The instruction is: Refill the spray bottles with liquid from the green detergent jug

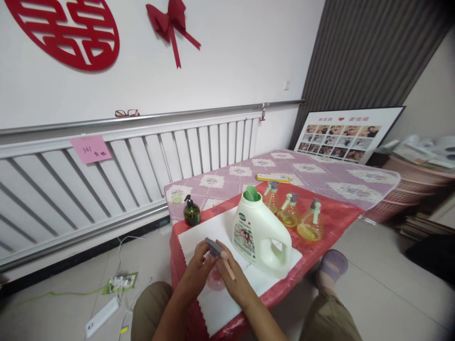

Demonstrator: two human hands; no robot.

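My left hand (197, 271) and my right hand (237, 283) meet over a small pink spray bottle (215, 279) that stands on a white sheet (194, 239). My left hand wraps round the bottle's body. The right hand's fingers are closed on its grey spray head (214, 247), with the pink trigger sticking out. Just to the right stands a large white detergent jug (261, 234) with a green cap.
Three yellowish spray bottles (291, 211) stand behind the jug on the red cloth (334, 213). A dark green pump bottle (191, 211) sits at the left. A yellow flat item (273, 178) lies farther back. A radiator cover, a framed photo board and baskets surround the low table.
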